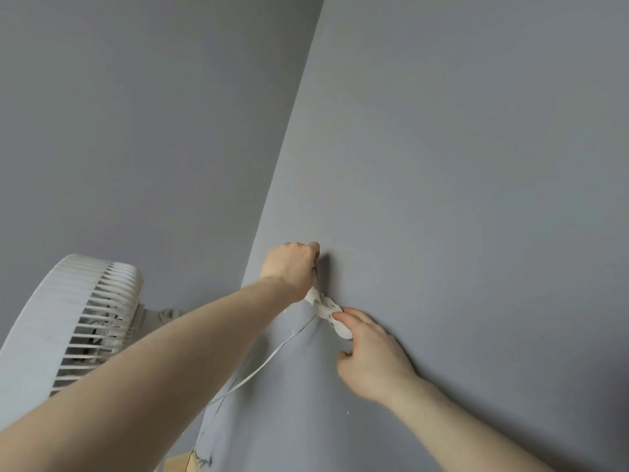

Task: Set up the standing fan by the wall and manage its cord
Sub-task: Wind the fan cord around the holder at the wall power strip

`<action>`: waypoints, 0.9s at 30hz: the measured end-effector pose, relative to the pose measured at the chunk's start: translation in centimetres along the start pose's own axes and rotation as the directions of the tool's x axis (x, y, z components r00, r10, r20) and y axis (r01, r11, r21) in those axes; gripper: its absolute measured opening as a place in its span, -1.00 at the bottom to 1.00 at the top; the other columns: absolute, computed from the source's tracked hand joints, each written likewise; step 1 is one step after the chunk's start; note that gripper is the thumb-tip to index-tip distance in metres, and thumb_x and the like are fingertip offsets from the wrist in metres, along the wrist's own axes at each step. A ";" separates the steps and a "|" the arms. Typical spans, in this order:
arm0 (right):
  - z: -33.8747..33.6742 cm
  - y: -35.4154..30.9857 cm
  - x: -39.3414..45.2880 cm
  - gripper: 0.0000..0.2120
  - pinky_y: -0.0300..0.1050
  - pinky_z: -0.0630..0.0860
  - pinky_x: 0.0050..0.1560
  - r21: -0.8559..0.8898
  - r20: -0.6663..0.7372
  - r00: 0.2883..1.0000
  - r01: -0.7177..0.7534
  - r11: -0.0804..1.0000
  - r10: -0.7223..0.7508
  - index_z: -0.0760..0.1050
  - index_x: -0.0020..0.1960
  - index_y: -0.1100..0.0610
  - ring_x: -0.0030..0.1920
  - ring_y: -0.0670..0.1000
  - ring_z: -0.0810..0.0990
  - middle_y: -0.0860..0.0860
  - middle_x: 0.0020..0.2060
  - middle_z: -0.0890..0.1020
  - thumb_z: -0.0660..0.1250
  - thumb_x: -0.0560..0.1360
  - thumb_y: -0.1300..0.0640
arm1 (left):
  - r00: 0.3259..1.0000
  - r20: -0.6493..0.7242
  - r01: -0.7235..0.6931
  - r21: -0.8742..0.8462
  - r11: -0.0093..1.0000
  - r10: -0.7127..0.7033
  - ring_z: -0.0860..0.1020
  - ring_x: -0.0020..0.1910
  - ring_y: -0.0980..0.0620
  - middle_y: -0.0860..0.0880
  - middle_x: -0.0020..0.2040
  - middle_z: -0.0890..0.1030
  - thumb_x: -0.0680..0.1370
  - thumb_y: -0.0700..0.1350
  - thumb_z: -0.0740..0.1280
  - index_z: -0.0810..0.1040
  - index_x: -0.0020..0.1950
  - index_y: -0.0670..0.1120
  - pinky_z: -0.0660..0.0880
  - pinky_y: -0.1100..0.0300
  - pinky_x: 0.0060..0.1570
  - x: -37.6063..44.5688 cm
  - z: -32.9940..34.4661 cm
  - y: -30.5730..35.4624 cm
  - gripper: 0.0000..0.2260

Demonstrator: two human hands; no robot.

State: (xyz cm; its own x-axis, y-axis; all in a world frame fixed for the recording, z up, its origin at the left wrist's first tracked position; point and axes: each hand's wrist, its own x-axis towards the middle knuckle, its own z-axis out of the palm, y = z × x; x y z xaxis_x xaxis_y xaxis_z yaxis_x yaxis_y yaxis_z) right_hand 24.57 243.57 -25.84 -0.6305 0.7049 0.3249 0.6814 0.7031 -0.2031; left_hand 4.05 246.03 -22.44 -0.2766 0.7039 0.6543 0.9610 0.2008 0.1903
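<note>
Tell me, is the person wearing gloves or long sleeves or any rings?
No gloves: the left hand and the right hand are both bare. No sleeves show either; both forearms are uncovered right down to the edge of the picture. No watch, bracelet or ring shows on the parts in view, though some fingers are hidden.

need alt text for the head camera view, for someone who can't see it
Two bare hands work a white, paint-chipped fitting on a grey wall: the left hand is fisted just above it, and the right hand touches its lower end. A thin white cord trails down from there, and a white standing fan stands at the left.
</note>
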 end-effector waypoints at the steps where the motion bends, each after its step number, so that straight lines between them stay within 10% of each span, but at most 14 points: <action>1: -0.1 -0.1 0.0 -0.39 -0.09 0.42 0.35 -0.005 0.003 1.000 0.001 1.000 -0.001 0.32 0.50 -0.10 0.40 -0.04 0.43 -0.26 0.48 0.30 0.21 0.48 0.22 | 1.000 -0.024 0.007 0.002 1.000 -0.007 0.58 0.04 -0.17 -0.07 0.08 0.65 0.58 -0.15 0.23 0.54 0.16 -0.03 0.47 0.05 -0.16 0.3 -0.2 0.2 -0.81; 12: -0.2 -0.4 -0.8 -0.34 -0.04 0.45 0.32 -0.055 0.035 0.999 -0.018 0.998 0.020 0.25 0.52 -0.10 0.37 0.07 0.48 -0.24 0.52 0.22 0.19 0.44 0.22 | 0.976 -0.213 0.076 0.106 0.991 -0.051 0.45 0.18 -0.13 -0.07 0.15 0.52 0.62 -0.02 0.24 0.59 0.14 -0.06 0.37 0.05 -0.14 2.7 -6.1 -1.3 -0.80; 27: -0.7 -1.6 -1.7 -0.35 0.06 0.49 0.24 -0.042 0.094 0.989 -0.110 0.993 0.114 0.20 0.49 -0.05 0.28 0.09 0.55 -0.18 0.51 0.15 0.21 0.42 0.20 | 0.872 -0.425 0.018 -0.470 0.882 -0.244 0.59 -0.16 -0.01 0.11 -0.22 0.62 0.44 -0.07 0.34 0.64 -0.10 0.07 0.36 0.21 -0.31 2.2 -20.5 4.9 -0.89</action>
State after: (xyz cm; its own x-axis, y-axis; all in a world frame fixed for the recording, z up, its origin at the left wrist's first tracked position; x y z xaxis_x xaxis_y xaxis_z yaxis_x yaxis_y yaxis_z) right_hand 24.78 241.23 -25.45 -0.5809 0.7860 0.2116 0.7617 0.6165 -0.1991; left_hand 8.07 234.52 -5.06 -0.4767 0.2753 0.8349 0.8417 -0.1309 0.5238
